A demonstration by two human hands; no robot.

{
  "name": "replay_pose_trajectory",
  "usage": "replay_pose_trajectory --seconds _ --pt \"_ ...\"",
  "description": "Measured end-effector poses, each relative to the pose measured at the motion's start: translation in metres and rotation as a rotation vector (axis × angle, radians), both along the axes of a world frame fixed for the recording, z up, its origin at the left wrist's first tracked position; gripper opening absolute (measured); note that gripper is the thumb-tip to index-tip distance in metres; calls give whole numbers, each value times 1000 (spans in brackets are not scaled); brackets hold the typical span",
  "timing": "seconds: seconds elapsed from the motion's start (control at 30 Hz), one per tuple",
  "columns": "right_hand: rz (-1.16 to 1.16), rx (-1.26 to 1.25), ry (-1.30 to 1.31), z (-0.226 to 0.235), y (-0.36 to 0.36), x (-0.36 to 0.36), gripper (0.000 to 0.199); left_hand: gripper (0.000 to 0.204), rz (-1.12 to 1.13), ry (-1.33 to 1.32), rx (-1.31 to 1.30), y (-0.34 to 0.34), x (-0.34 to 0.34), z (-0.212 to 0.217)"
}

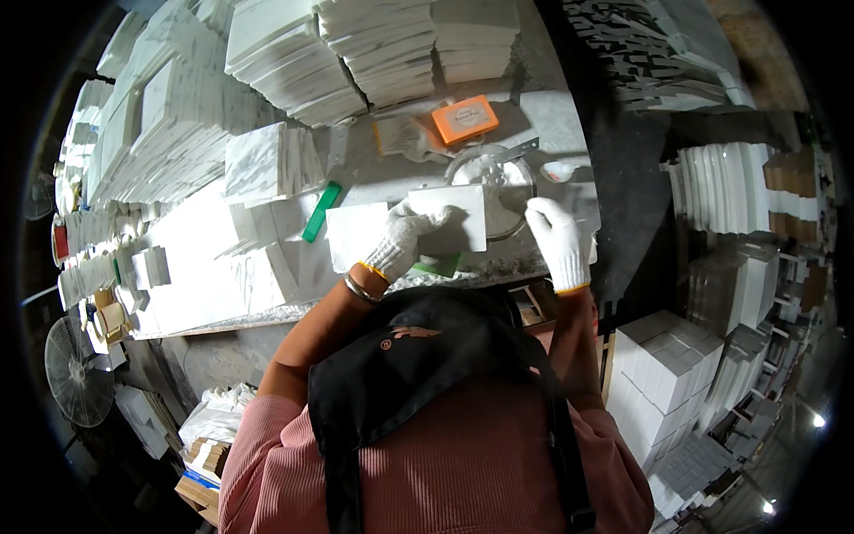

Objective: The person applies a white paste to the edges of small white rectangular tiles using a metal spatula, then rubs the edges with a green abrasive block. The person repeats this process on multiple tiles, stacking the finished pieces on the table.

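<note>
The left hand (405,236), in a white knit glove with a yellow cuff, has its fingers (433,216) bent and pressed onto the face of a white square tile (463,222), pinning it near its left edge. That tile lies flat on the table (374,178), close to the near edge, and overlaps the rim of a round clear glass dish (498,178) at about 1 o'clock from it. The right hand (556,236), gloved the same way, rests at 3 o'clock from the tile with its fingers held straight and together, pointing away from the body; it grips nothing, and whether the fingertips touch the dish rim cannot be told. A second white tile (356,233) lies just beside the first, at 9 o'clock from the left hand. A green pad (440,264) peeks out under the held tile at 6 o'clock. A green flat strip (321,211) lies tilted at 10 o'clock from the left hand. Farther off, at 12 o'clock, an orange rectangular block (464,118) sits on the table. Stacks of white marble tiles (294,62) fill the far side of the table from 10 to 12 o'clock. A metal bracelet (360,289) circles the left wrist.
</note>
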State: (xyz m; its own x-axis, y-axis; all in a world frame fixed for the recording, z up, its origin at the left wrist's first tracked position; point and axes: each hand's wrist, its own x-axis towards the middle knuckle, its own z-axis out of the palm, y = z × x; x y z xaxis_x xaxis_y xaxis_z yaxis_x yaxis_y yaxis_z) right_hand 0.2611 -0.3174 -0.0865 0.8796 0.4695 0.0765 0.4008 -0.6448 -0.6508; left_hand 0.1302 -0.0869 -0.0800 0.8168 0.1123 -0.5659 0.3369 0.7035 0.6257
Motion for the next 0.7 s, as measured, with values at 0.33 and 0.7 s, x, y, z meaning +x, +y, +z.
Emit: replay_pose_trajectory --seconds 0.33,0.7 --pt "-408 35 9 14 -11 50 43 22 -16 -52 32 2 -2 -4" --pt "-48 318 385 31 -2 35 35 21 -1 -30 -7 1 -2 9"
